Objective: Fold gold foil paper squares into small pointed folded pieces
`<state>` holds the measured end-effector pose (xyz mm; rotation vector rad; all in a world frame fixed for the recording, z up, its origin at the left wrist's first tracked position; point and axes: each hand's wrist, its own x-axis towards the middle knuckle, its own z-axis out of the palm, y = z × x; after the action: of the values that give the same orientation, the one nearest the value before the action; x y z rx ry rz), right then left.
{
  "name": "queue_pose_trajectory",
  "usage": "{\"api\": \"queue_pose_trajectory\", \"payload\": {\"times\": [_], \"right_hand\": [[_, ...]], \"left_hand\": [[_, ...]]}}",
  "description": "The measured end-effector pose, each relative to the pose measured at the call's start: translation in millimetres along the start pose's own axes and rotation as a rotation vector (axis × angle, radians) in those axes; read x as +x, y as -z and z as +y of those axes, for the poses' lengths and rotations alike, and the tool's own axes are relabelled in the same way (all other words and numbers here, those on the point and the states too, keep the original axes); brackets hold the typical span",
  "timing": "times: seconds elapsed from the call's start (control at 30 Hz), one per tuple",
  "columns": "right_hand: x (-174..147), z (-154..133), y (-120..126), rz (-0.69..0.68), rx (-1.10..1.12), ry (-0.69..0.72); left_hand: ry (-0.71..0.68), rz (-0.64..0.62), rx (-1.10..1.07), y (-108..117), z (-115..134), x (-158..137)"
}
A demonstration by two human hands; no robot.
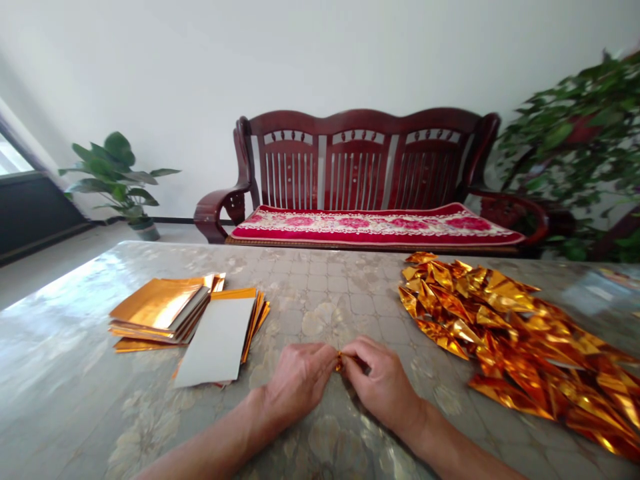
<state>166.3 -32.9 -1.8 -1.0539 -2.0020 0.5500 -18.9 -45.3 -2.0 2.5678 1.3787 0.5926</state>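
Note:
My left hand (303, 375) and my right hand (381, 379) meet at the near middle of the table, fingertips almost touching. Both are closed in a pinch on a small piece of gold foil paper (339, 362). Only a sliver of it shows between the fingers; the rest is hidden. Left of my hands lies a stack of gold foil sheets (155, 303), with a second stack leaning beside it, topped by a sheet grey-white side up (217, 340). To the right spreads a large heap of folded gold foil pieces (500, 320), crumpled and pointed in shape.
A patterned, glossy cover lies over the table (320, 287). At the right edge is a clear plastic bag (600, 291). Beyond the table stands a dark red wooden bench (357, 167) with a red floral mat (370, 225). Potted plants (120, 177) flank it.

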Motion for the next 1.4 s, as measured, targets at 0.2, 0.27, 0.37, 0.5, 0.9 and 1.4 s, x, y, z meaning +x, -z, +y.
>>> {"api": "queue_pose_trajectory", "payload": {"times": [0.2, 0.27, 0.37, 0.5, 0.9, 1.4], "right_hand": [[0.2, -2.3, -0.7, 0.005, -0.046, 0.083], [-0.1, -2.9, -0.9, 0.002, -0.076, 0.098], [-1.4, -4.2, -0.9, 0.002, -0.128, 0.128], [-3.0, -7.3, -0.6, 0.007, -0.174, 0.173], [-1.4, -11.8, -5.9, 0.068, -0.135, 0.126], [19.5, 12.8, 4.0, -0.17, 0.547, -0.531]], "left_hand": [[-0.007, -0.041, 0.049, 0.4, 3.4, 0.8], [-0.011, -0.033, 0.048, -0.2, 4.0, 0.6], [-0.031, -0.009, 0.036, -2.3, 4.6, -0.8], [-0.056, 0.037, 0.035, -4.8, 7.6, -3.6], [-0.03, 0.077, 0.013, -11.8, 11.3, -5.5], [0.308, -0.053, -0.464, 0.7, -3.9, 11.6]]}}
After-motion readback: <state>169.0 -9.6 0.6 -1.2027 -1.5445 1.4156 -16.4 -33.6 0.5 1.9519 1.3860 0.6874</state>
